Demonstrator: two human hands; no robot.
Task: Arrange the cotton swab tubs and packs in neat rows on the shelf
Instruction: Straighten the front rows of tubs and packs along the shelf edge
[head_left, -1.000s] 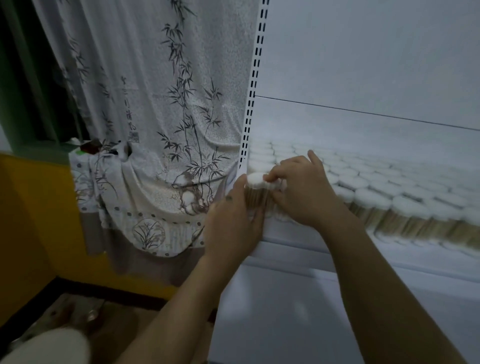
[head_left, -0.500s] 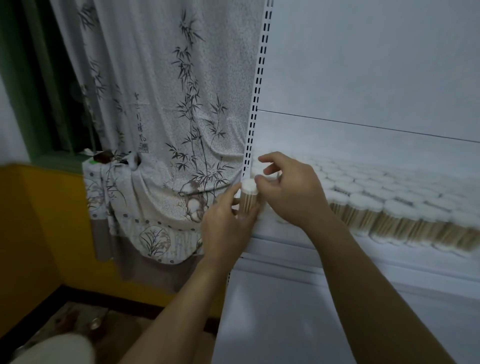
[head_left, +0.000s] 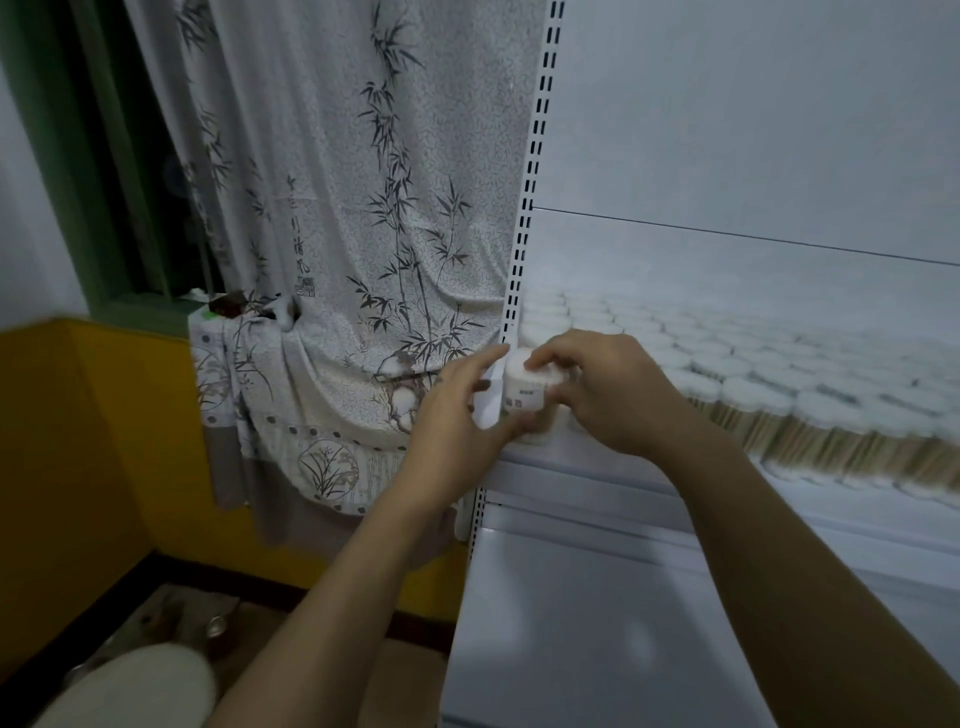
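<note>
Cotton swab tub (head_left: 525, 397) stands upright, long axis vertical, white lid up and label facing me, just right of the slotted upright (head_left: 523, 249) at the shelf (head_left: 597, 470) front edge. I see the left hand (head_left: 457, 415) cupping its left side and the right hand (head_left: 608, 395) curling fingertips over the lid. More tubs (head_left: 753, 400) stand in rows farther right of the upright.
</note>
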